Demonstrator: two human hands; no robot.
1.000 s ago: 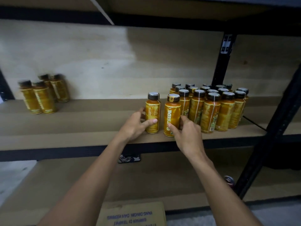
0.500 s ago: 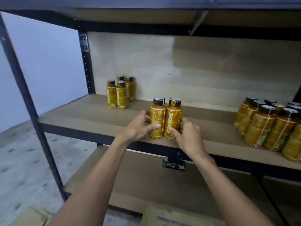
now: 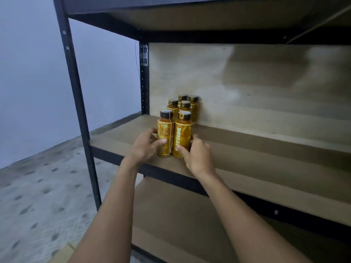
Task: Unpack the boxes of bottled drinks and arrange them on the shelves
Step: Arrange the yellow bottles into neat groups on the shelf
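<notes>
Two orange drink bottles with dark caps stand side by side on the middle shelf (image 3: 247, 164) near its left end. My left hand (image 3: 145, 147) grips the left bottle (image 3: 165, 135) round its lower half. The right bottle (image 3: 182, 139) is gripped low by my right hand (image 3: 197, 154). Just behind them, against the back panel, stands a group of several matching bottles (image 3: 187, 107). The held pair is close in front of that group.
The black front-left upright (image 3: 76, 92) of the rack stands left of my hands, the rear upright (image 3: 144, 78) behind the bottles. A lower shelf (image 3: 180, 215) lies beneath. A cardboard corner (image 3: 62, 253) shows on the speckled floor.
Both hands have slid the two bottles leftward along the shelf, from beside the large right-hand cluster to just in front of the small left-hand group. My view has turned left; the large cluster is out of frame.
</notes>
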